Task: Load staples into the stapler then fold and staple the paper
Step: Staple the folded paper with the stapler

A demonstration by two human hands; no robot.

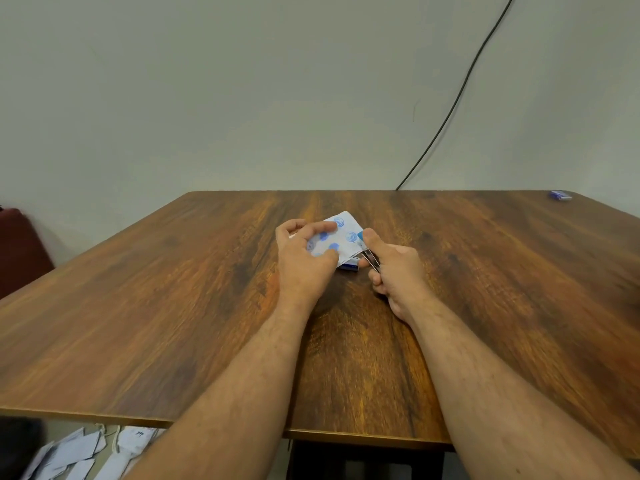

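Pinching the thin, floppy folded paper (341,239) near mid-worktop (485,271) with left hand (304,261) fingers curled, right hand (391,271) clenching the small stiff stapler (367,255) over its right edge, best gripped beside the fold.

No readable text anywhere. Round blue stamps on the paper (341,237), at table centre, too blurred to make out any letters. Dark scribble on a white sheet (136,438) on the floor, toward 7 o'clock from the paper, illegible. Small blue box (561,195) at the table's far corner, toward 2 o'clock, too small to show any label. Blue item (349,266) under the paper's near edge, no lettering discernible.
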